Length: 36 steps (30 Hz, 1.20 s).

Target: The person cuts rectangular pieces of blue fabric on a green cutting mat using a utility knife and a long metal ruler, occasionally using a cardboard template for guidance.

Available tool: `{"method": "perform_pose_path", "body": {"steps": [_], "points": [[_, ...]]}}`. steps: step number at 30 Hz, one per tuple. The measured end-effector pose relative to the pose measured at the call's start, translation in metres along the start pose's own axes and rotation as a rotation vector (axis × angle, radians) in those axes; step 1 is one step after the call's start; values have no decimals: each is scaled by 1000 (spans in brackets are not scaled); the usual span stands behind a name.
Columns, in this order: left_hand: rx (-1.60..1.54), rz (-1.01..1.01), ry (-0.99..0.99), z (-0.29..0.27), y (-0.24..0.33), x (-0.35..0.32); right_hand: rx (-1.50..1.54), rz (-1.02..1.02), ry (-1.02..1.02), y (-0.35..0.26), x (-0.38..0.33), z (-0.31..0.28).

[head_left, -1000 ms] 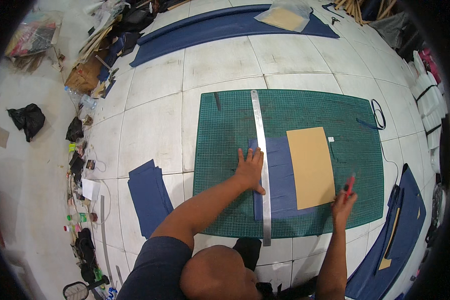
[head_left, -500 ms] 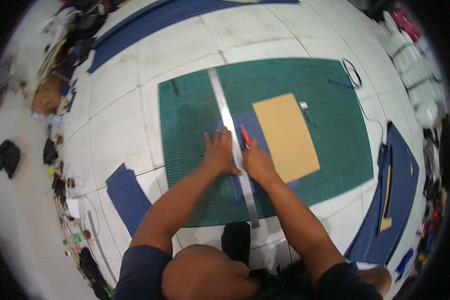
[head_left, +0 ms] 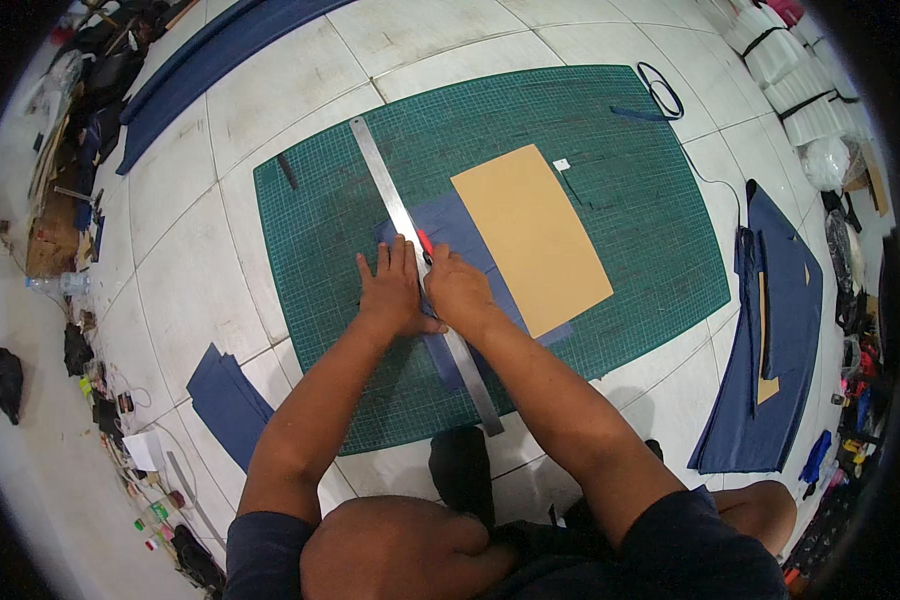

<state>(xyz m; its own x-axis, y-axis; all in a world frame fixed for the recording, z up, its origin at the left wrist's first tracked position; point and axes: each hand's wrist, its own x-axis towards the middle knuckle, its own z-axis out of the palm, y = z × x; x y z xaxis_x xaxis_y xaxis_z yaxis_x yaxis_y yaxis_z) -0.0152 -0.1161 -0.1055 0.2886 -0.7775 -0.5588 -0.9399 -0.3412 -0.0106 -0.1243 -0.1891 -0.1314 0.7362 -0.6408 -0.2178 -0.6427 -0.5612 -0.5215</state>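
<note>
A long steel ruler (head_left: 378, 170) lies slantwise over dark blue fabric (head_left: 450, 222) on a green cutting mat (head_left: 630, 200). My left hand (head_left: 390, 295) presses flat on the ruler and the fabric left of it, fingers spread. In my closed right hand (head_left: 458, 290) is a red-handled cutter knife (head_left: 425, 243), held at the ruler's right edge. Its blade tip is too small to make out. A tan card sheet (head_left: 535, 240) rests on the fabric, to the right of my right hand.
Folded blue fabric (head_left: 228, 405) lies left of the mat, and a larger pile (head_left: 785, 330) lies to its right. A long blue roll (head_left: 210, 65) stretches along the far left floor. A dark strap (head_left: 660, 90) curls at the mat's far right corner.
My right hand has brought the knife leftward, up against the ruler's edge. My left hand stays pressed on the ruler. The whole view has shifted a little.
</note>
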Motion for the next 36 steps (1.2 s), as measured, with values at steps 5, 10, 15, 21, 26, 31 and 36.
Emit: {"method": "perform_pose_path", "body": {"steps": [5, 10, 15, 21, 26, 31, 36], "points": [[-2, -1, 16, -1, 2, 1, 110, 100, -83, -5, 7, -9], [46, -6, 66, 11, -4, 6, 103, 49, -137, -8, -17, -16], [21, 0, 54, 1, 6, 3, 103, 187, -284, 17, -118, -18], [4, -18, 68, 5, 2, 1, 123, 365, -421, 33, -234, -21], [-14, -16, 44, -3, 3, 3, 78, 357, -466, 44, -284, -30], [-5, -5, 87, 8, -6, 4, 204, 447, -245, 43, -246, -77], [-207, -53, 319, -6, 1, 26, 126, 521, 409, 145, -179, -89]]}}
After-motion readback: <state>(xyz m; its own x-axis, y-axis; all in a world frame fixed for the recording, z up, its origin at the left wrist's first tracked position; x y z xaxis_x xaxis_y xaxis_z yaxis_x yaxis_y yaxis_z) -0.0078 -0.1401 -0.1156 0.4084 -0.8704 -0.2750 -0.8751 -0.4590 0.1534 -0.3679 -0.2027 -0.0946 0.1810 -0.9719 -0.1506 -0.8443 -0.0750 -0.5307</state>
